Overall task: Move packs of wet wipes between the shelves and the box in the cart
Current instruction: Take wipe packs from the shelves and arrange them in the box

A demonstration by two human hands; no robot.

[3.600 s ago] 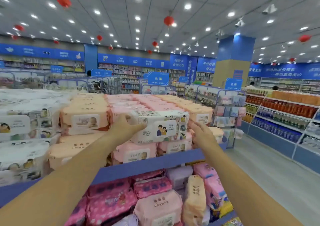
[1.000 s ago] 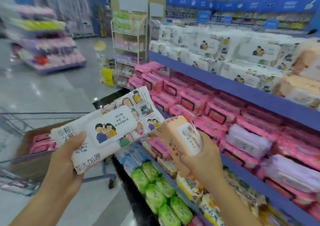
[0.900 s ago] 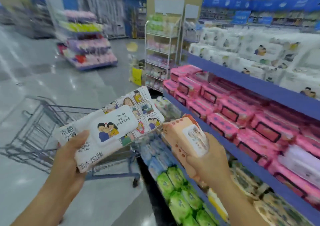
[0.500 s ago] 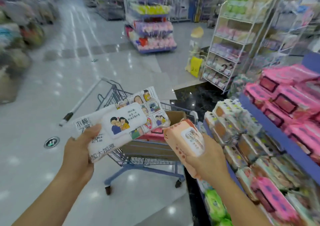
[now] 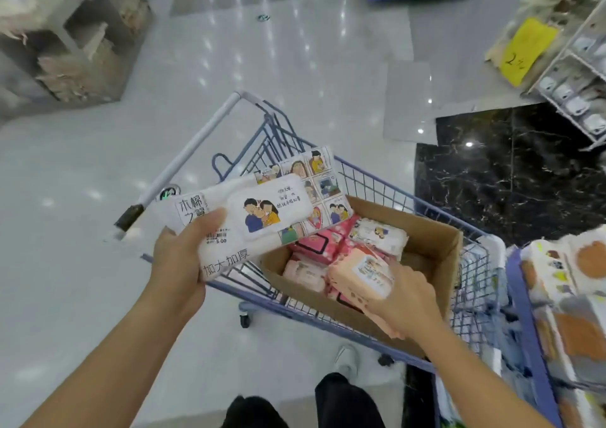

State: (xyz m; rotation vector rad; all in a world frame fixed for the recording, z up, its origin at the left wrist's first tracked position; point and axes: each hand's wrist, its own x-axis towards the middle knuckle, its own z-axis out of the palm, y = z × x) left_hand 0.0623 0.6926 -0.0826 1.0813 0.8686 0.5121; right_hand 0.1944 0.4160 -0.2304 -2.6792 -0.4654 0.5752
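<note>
My left hand (image 5: 178, 260) grips a large white pack of wet wipes (image 5: 262, 213) with cartoon pictures, held above the cart's left side. A smaller peach pack (image 5: 360, 278) is gripped in my right hand (image 5: 408, 303), low over the near side of the cardboard box (image 5: 436, 257). The box sits in the blue wire cart (image 5: 377, 185) and holds several pink and white packs (image 5: 321, 240). Part of the box's inside is hidden by both packs.
Shelves with wipe packs (image 5: 564, 296) stand at the right edge, close to the cart. A white wire rack (image 5: 577, 83) with a yellow sign stands at the far right. Glossy floor (image 5: 82, 296) lies left of the cart. My legs and shoe (image 5: 346, 359) show below.
I have turned from the shelves and now look down on the cart. Both hands carried their packs over it; the right hand has lowered the peach pack to the box.
</note>
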